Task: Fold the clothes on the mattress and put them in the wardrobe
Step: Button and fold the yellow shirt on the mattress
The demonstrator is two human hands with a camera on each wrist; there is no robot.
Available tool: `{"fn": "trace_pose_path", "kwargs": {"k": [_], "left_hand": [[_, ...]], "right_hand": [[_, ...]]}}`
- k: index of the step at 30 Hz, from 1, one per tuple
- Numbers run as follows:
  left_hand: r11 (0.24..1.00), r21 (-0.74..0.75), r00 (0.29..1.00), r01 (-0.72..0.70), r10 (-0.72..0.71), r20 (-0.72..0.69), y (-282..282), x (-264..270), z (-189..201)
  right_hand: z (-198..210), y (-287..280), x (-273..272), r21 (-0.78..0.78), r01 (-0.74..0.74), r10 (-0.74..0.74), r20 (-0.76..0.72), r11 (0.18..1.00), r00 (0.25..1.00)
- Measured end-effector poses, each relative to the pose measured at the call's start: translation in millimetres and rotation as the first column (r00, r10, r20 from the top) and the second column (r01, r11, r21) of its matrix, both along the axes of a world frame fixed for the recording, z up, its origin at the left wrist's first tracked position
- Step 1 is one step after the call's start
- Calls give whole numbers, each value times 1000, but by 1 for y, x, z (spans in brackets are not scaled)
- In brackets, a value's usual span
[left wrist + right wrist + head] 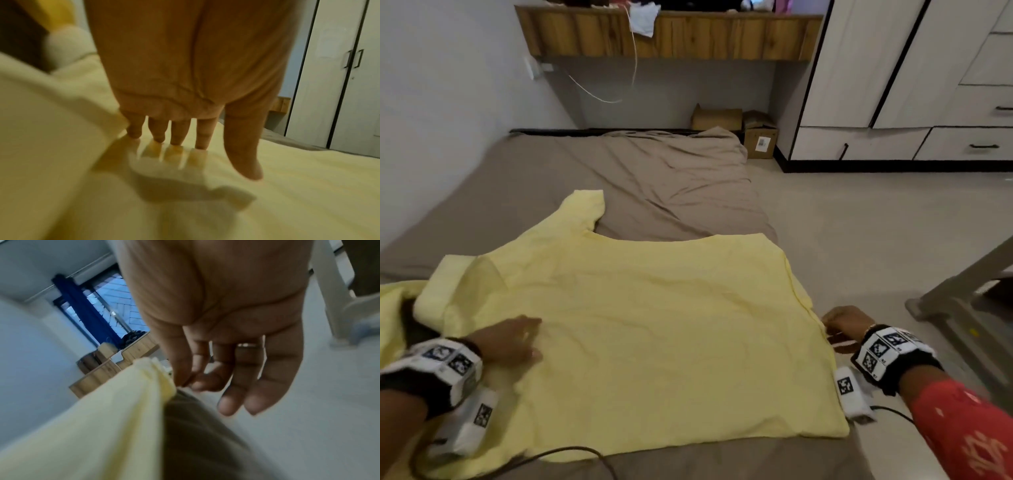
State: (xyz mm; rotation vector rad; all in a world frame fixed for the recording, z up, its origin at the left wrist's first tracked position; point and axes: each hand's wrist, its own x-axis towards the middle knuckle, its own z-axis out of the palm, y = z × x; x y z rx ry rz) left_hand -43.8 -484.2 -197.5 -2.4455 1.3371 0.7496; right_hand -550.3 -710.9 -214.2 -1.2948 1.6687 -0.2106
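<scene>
**Fingers on a yellow shirt: flattening before the fold**

Fingers of the left hand lie straight and slightly spread, tips pressing down on the yellow shirt; the thumb stands apart and reaches forward over the cloth. In the right wrist view the right hand pinches the shirt's edge between thumb and forefinger, the other fingers hanging loose below, and the cloth runs taut away from the pinch.

The shirt lies spread on the mattress, its body mostly flat. The left hand is on its left part, just beside a sleeve already turned over onto the body; the right hand is at its right edge, where the shirt meets the mattress side. The other sleeve points away across the shirt's far side. The wardrobe stands well beyond the shirt's far right corner, doors closed.

The step in hand looks like smoothing and squaring the shirt for a lengthwise fold. To do it well, the left palm should pin the cloth while the right draws its edge out evenly, then carries it over, so the edges meet without trapped creases. Too sharp a tug would likely drag the whole shirt off line.
</scene>
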Motion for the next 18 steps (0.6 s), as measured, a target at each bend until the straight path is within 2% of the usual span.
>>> {"fn": "trace_pose_path", "kwargs": {"k": [2,4,5,6,7,8,9,10,11,13,14,16,18], "left_hand": [[994,104,992,27,-39,117,29,-11,2],[988,138,969,65,-95,229,57,-19,9],[987,145,966,70,-103,237,72,-20,13],[982,165,969,89,-123,213,80,-24,15],[973,203,971,111,-150,188,91,-26,16],[960,242,965,139,-186,185,104,-28,18],[947,273,951,169,-229,208,113,-30,18],[938,294,932,186,-263,249,123,-29,20],[932,299,918,203,-287,272,128,-29,22],[947,237,928,218,-276,252,137,-36,28],[967,155,956,200,-228,187,138,-42,32],[976,53,975,211,-214,61,143,-49,36],[945,136,942,296,-312,121,156,-55,39]], "right_hand": [[7,5,-5,-159,-17,-1,-114,987,994],[23,21,0,-254,-184,120,-245,950,962],[29,35,7,-271,-327,233,-327,905,916],[31,50,13,-231,-511,386,-425,828,819],[34,70,21,-101,-678,545,-514,728,662],[35,94,30,72,-776,669,-560,627,488],[29,112,31,227,-812,736,-595,538,321],[23,124,31,329,-803,756,-617,498,216],[21,130,29,363,-766,726,-661,532,191],[22,137,26,220,-766,590,-769,605,245],[25,141,27,139,-797,534,-806,588,254],[25,153,35,67,-890,542,-812,451,214],[20,168,40,85,-925,605,-778,372,172]]}}
